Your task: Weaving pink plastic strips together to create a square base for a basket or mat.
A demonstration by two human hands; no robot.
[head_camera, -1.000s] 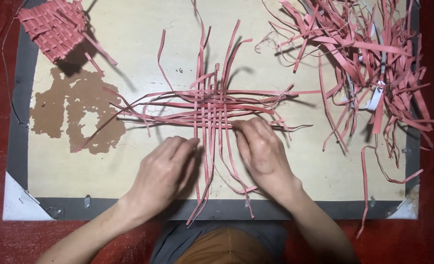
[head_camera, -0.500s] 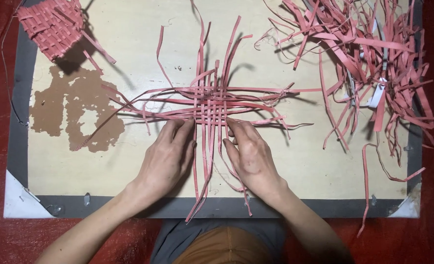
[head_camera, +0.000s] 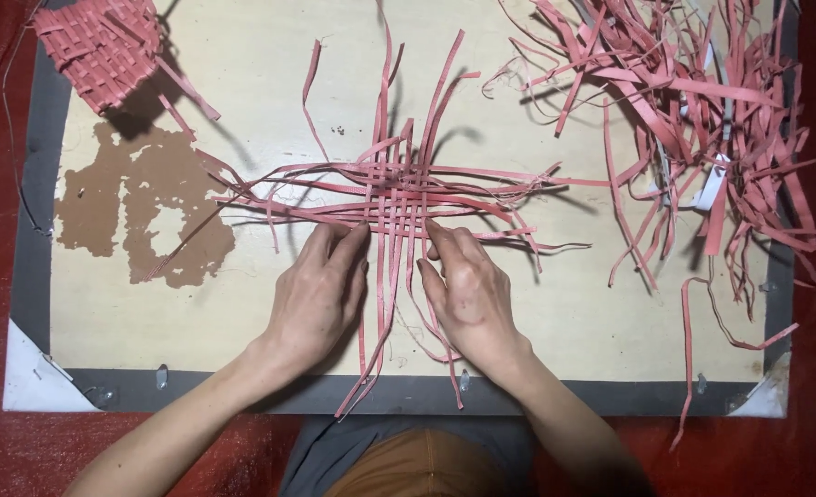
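A flat crossed weave of red strips (head_camera: 399,189) lies in the middle of a cream board (head_camera: 242,322). Long strips run out left and right, others run up and down toward me. My left hand (head_camera: 321,290) rests palm down just left of the lower vertical strips, fingertips at the weave's bottom edge. On the other side of those strips my right hand (head_camera: 468,294) lies flat, its fingers touching the same edge. Neither hand encloses a strip; both press on the work.
A small woven red basket piece (head_camera: 104,41) sits at the board's top left. A big loose heap of red strips (head_camera: 702,120) fills the top right. A brown worn patch (head_camera: 141,207) marks the board's left. Red cloth (head_camera: 813,396) surrounds the board.
Both hands have slid up the board from near its lower edge to the bottom of the weave, closing in on the vertical strips between them.
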